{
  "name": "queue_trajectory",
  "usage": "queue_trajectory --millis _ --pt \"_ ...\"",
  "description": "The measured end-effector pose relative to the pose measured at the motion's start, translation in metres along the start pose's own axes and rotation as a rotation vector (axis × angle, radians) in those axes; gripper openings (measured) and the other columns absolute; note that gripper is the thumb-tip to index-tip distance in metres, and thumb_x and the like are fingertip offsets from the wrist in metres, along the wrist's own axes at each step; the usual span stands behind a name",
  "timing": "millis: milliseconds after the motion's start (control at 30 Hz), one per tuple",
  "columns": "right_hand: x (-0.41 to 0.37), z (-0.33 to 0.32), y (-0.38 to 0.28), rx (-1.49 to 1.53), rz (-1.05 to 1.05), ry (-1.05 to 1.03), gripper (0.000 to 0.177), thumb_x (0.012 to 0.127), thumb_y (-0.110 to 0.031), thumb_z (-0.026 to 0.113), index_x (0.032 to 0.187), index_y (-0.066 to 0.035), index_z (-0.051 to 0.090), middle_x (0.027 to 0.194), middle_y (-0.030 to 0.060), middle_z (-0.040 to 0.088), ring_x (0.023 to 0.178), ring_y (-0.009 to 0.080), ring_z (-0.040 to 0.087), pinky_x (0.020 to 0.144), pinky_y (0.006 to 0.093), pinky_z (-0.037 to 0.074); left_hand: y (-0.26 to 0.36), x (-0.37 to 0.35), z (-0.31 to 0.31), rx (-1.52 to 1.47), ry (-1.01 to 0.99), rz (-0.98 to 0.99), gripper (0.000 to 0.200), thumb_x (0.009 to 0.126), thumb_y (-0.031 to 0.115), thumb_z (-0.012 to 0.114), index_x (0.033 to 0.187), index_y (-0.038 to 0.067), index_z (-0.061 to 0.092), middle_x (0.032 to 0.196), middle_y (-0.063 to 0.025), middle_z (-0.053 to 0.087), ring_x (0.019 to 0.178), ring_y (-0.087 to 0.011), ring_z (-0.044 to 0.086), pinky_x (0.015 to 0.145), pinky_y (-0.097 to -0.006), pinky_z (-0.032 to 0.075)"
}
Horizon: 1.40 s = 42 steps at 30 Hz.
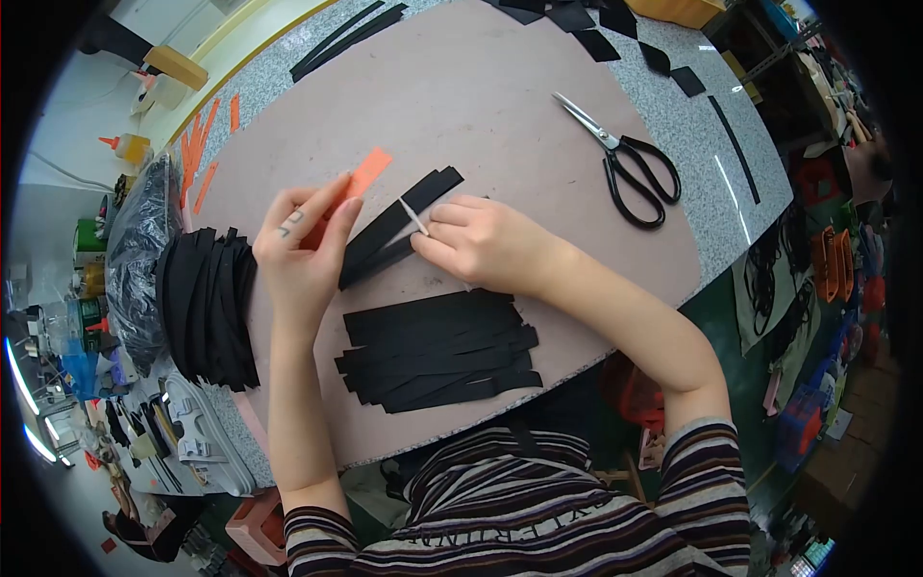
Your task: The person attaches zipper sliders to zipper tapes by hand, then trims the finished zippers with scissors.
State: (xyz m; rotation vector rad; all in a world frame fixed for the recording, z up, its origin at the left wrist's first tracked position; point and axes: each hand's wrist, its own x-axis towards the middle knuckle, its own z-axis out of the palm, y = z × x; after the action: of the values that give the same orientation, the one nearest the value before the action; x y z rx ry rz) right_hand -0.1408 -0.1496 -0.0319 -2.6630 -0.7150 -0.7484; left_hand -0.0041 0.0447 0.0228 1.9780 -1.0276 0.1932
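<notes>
My left hand [306, 231] pinches a short orange strip [371, 171] between thumb and fingers, over the pinkish mat. In my right hand [476, 238], closed, is a thin white pointed stick [411, 213], its tip up and to the left. Under and between the hands lie black strips [396, 227] on a slant, the near one partly blurred. Closer to my body, a flat stack of black strips [437, 351] rests on the mat. Left of my left forearm is a bigger bundle of black strips [204, 313].
Black-handled scissors [639, 178] lie on the right of the mat [452, 87], blades slightly parted. Several orange strips [197, 144] are at the left edge. Black cut pieces [596, 43] lie at the back, near a plastic-wrapped bundle [144, 260] and a glue bottle [133, 148] on the left.
</notes>
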Motion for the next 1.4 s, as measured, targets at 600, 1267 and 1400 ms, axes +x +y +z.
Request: queue_trajectory --millis 600,1267,1400 --pt "-0.071 -0.06 -0.125 0.192 0.563 -0.034 0.047 0.085 -0.006 0.063 0.131 0.0 0.065 0.129 0.018 0.068 0.131 0.033 0.058 0.106 0.0483 0.043 0.025 -0.067 0.014 -0.033 -0.435 0.046 0.043 0.077 0.002 0.085 0.119 0.012 0.079 0.084 -0.0056 0.066 0.068 -0.0179 0.064 0.06 -0.0304 0.052" --pt "-0.047 -0.044 -0.077 0.464 0.731 0.245 0.017 0.099 -0.018 0.068 0.09 -0.004 0.068 0.081 0.0111 0.067 0.074 0.0329 0.064 0.069 0.0416 0.05 0.035 -0.065 0.035 -0.029 -0.535 0.254 0.029 0.084 0.013 0.082 0.113 0.012 0.08 0.084 -0.0022 0.064 0.065 -0.0188 0.066 0.056 -0.0336 0.054" --pt "-0.037 -0.043 -0.074 0.477 0.704 0.198 0.017 0.1 -0.019 0.066 0.091 -0.004 0.069 0.081 0.0116 0.067 0.075 0.0337 0.064 0.07 0.0409 0.051 0.034 -0.062 0.033 -0.034 -0.546 0.268 0.03 0.084 0.013 0.082 0.113 0.012 0.08 0.084 -0.0029 0.065 0.065 -0.0189 0.066 0.057 -0.0333 0.054"
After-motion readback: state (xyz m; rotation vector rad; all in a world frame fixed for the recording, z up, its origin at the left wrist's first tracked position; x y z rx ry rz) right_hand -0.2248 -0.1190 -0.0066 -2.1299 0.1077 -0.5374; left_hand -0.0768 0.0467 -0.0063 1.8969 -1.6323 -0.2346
